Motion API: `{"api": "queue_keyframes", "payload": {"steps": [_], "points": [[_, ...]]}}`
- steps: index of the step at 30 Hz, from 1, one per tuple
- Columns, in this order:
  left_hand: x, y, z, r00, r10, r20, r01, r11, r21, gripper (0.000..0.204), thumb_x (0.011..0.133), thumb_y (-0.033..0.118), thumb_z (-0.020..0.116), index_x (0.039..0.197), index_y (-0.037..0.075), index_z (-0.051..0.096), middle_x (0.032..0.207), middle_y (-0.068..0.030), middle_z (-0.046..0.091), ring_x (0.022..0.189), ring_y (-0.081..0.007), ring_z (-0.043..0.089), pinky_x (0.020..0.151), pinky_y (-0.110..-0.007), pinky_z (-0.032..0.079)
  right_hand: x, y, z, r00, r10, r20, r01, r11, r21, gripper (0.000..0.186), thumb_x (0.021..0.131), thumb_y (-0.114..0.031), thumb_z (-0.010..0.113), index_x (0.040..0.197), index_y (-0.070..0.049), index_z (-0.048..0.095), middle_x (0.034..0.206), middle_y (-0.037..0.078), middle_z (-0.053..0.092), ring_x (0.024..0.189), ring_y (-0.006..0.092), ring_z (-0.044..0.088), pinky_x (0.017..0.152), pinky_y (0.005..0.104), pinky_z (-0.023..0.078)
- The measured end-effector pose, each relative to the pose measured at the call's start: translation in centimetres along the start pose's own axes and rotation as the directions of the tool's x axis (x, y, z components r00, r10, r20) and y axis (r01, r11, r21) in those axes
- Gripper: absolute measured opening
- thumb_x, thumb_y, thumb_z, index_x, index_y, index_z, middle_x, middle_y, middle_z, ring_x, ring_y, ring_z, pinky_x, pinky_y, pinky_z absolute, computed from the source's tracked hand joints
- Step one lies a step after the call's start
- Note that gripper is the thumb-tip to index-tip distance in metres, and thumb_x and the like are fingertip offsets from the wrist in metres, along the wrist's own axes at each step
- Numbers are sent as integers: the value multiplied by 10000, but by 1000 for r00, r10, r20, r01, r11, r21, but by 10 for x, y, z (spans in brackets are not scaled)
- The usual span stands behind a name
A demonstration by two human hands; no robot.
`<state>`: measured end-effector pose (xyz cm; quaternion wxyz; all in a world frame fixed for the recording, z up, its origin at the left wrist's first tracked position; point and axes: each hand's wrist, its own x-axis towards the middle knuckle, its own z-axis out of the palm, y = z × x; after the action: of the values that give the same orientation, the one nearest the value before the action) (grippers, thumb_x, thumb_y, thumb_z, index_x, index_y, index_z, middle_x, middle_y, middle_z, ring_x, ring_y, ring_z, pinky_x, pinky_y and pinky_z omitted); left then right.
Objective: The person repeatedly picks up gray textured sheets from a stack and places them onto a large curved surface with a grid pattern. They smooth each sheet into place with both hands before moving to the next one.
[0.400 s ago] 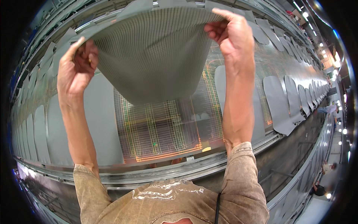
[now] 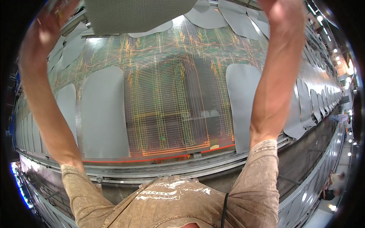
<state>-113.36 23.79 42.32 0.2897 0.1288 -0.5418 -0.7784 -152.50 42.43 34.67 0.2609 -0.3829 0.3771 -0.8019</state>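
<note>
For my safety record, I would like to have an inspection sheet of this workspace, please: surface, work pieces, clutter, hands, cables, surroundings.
Surface: long table showing green, yellow and orange lines; metal rails along its near edge.
Work pieces: textured grey sheet, cut off by the picture's top; flat grey pieces lie on both sides.
Clutter: small yellowish patch at the near edge; scrap or marking, cannot tell.
Hands: left hand and right hand raised, blurred; grip cannot be told.
Cables: black cord on the shirt.
Surroundings: railing lower right; lights and people at right.
</note>
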Motion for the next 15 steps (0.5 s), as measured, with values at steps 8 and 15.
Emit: {"api": "queue_keyframes", "payload": {"steps": [8,15], "points": [[-113,-230,7,870,-173,-462,318,912,258,256,952,354,630,930,99,619,879,-38,691,739,-148,701,591,-327,622,-193,89,-60,805,559,-197,-577,816,-41,410,909,-238,682,1181,56,593,1041,118,681,865,196,682,584,333,610],[-204,-381,-32,620,-574,-535,655,754,-49,218,965,313,624,929,99,647,845,-44,703,706,-174,688,585,-324,616,-331,167,-109,496,779,-384,-845,534,-9,331,931,-164,650,1145,82,590,890,141,679,547,190,653,425,265,528]]}}
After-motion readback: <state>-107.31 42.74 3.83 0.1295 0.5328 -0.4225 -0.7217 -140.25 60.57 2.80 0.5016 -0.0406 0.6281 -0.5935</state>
